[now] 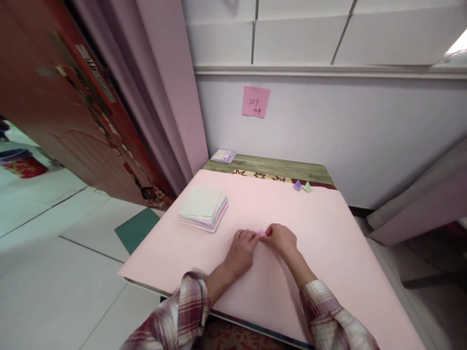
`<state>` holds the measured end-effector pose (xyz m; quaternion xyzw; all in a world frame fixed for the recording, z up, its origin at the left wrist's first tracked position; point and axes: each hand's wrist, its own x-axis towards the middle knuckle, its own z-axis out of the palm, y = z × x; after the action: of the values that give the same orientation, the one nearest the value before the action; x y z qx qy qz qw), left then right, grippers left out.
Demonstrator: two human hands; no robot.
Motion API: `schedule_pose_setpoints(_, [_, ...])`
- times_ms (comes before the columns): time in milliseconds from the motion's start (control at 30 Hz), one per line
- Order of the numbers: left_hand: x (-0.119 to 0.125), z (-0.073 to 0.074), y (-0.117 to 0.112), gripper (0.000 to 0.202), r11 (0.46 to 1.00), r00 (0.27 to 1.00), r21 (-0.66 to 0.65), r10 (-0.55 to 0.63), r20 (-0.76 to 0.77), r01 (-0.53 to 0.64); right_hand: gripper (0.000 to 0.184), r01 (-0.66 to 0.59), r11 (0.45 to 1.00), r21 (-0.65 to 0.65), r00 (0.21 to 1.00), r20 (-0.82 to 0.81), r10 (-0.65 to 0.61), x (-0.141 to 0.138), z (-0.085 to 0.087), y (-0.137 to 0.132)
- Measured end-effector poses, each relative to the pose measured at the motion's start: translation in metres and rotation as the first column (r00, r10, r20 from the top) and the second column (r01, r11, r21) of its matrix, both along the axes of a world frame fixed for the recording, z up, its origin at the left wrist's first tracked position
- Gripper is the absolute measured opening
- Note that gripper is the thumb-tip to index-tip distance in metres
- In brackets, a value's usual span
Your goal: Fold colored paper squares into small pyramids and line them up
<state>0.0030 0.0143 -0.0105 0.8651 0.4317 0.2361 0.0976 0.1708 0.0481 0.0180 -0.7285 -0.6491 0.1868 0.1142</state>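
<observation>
A small folded piece of pink paper (261,233) sits between my two hands, low over the pink sheet (270,204) that covers the table. My left hand (242,248) has its fingers closed on the paper's left side. From the right, my right hand (281,239) pinches the paper's other side, fingers bent. The fingers hide much of the paper, so its exact shape cannot be made out. To the left of my hands lies a stack of square coloured paper (202,203), pale green on top. Near the far edge stand a purple folded paper piece (297,185) and a light green one (307,186).
A small pack with a printed cover (224,155) lies at the table's far left corner. On the wall behind hangs a pink note (256,102) with handwriting. A purple curtain (164,87) and a red door (73,97) stand to the left.
</observation>
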Motion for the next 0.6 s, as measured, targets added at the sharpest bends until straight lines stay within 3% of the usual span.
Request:
schedule_pose_setpoints(100, [-0.002, -0.001, 0.000, 0.041, 0.999, 0.994, -0.040, 0.031, 0.100, -0.027, 0.016, -0.004, 1.000, -0.025, 1.000, -0.006, 0.004, -0.002, 0.002, 0.000])
schedule_pose_setpoints(233, [-0.001, 0.001, 0.003, 0.033, 0.985, 0.965, -0.152, 0.113, 0.238, -0.077, 0.025, 0.010, 0.999, 0.035, 0.999, -0.050, -0.008, -0.003, -0.003, -0.006])
schedule_pose_setpoints(367, [0.003, 0.006, 0.016, 0.041, 0.949, 0.925, -0.275, 0.238, 0.296, -0.156, 0.022, 0.046, 0.999, 0.020, 0.987, -0.157, -0.042, -0.003, -0.008, -0.011])
schedule_pose_setpoints(467, [0.004, 0.014, 0.030, 0.030, 0.916, 0.919, -0.360, 0.286, 0.271, -0.179, 0.021, 0.011, 1.000, -0.007, 0.980, -0.197, -0.012, -0.003, -0.006, -0.011])
schedule_pose_setpoints(600, [0.002, 0.028, 0.044, 0.020, 0.890, 0.967, -0.413, 0.245, 0.076, -0.193, 0.021, -0.022, 1.000, -0.003, 0.988, -0.150, 0.021, -0.005, -0.001, -0.010])
